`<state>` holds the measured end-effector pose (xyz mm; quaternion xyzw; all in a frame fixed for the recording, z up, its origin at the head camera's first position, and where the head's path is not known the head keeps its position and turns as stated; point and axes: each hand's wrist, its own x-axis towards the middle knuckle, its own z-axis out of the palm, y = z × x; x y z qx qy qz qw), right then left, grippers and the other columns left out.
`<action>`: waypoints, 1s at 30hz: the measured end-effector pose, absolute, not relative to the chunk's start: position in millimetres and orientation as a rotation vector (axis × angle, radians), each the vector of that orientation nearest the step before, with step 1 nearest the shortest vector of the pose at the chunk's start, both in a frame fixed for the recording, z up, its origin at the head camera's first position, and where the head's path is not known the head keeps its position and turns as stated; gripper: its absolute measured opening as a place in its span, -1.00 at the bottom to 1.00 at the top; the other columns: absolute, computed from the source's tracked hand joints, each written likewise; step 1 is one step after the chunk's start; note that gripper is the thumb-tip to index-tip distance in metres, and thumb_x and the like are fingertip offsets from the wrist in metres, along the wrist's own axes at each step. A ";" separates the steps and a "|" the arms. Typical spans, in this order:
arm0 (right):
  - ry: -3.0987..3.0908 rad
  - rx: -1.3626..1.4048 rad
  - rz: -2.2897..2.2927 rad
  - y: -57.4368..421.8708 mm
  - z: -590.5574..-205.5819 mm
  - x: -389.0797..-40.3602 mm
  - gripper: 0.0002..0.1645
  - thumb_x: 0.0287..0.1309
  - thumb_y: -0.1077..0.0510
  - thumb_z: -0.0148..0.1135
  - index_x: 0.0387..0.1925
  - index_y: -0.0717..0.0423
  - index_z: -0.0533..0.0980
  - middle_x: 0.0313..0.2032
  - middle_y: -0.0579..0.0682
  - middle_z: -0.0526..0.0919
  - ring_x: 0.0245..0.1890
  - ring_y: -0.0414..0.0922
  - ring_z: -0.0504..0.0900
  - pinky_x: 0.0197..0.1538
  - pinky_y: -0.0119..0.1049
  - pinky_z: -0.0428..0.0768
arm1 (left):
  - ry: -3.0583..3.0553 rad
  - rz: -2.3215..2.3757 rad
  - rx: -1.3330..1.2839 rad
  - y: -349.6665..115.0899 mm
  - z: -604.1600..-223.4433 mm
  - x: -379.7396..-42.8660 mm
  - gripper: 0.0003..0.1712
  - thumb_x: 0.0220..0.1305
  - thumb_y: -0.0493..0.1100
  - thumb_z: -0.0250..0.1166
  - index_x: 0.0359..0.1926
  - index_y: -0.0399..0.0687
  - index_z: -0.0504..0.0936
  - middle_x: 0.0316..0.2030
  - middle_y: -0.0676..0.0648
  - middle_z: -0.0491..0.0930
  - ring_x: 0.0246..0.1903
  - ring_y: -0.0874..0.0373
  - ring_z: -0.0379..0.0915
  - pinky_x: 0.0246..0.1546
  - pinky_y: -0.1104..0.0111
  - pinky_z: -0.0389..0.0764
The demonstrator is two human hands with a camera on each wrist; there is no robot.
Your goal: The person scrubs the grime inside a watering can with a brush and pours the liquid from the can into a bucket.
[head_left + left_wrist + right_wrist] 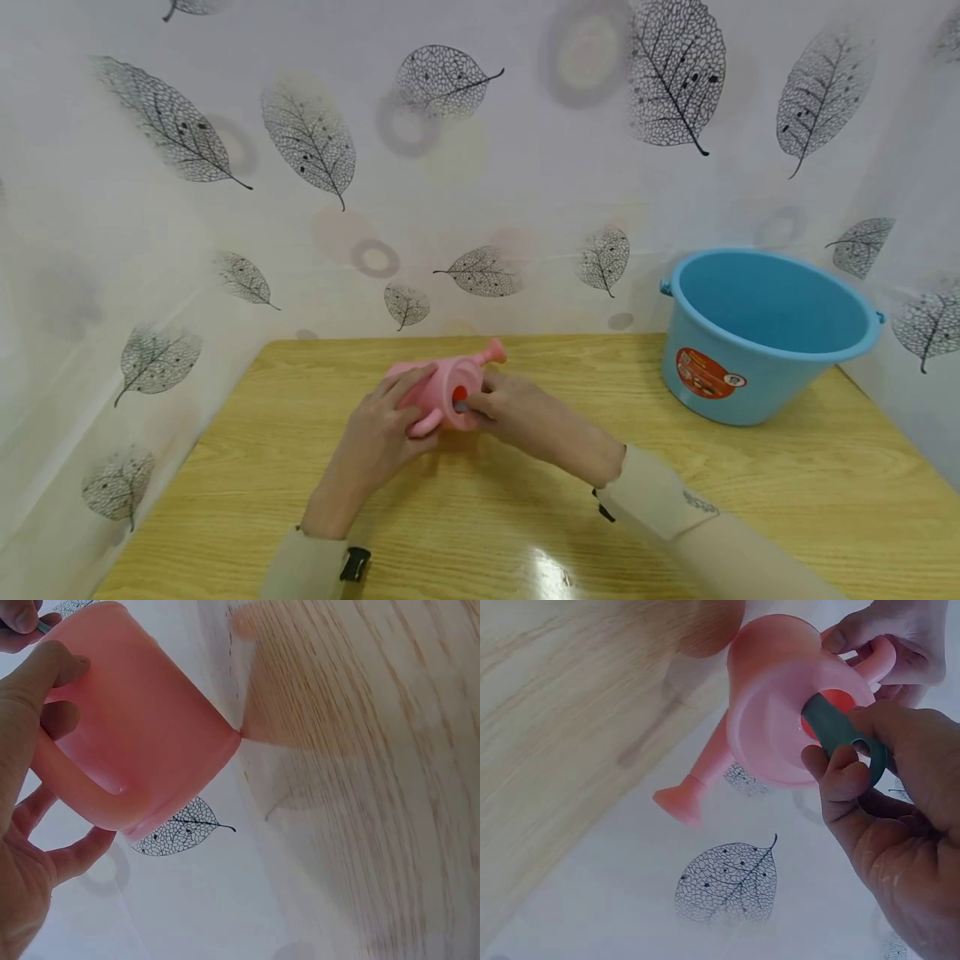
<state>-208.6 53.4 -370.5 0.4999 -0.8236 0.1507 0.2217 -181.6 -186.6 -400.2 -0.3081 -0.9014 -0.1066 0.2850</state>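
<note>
The right hand's [517, 417] fingers were drawn in close, thumb and fingertips pinching a dark green piece [829, 724] by its looped end, while its other end sat inside the round opening [847, 701] of a pink watering can [142, 705]. The left hand [390, 421] had hold of the same can, its fingers bent about the curved handle [82, 787] and against the side of the body. The can itself was near the middle of the table, toward the wall, tipped over so that its mouth faced the person rather than the ceiling; its spout [712, 757] stuck out past the right hand and ended in a flared rose [679, 802]. I could see the bottom edge of the can meeting the wood. Pale sleeves [303, 567] covered both forearms, and a bit of black strap [355, 564] showed by each wrist. The table [480, 517] had a yellowish wood grain and shone at the near side. Well apart from the hands, at the back right, a blue bucket [772, 383] stood upright with a red label [707, 373] on its side. Behind everything hung a whitish covering [525, 192] printed with dark skeleton leaves.
</note>
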 end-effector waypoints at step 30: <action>-2.239 1.364 0.407 64.8 -360.7 -204.1 -0.90 0.15 0.26 0.44 -0.27 0.12 0.68 -0.49 -0.02 0.56 -0.53 -0.25 0.41 -0.45 -0.61 0.40 | -2.390 -0.282 -0.830 -185.7 -401.4 -180.6 -0.68 -0.11 -0.07 0.67 -0.61 -0.04 0.66 0.30 -0.11 0.56 0.25 -0.12 0.53 -0.03 0.00 0.75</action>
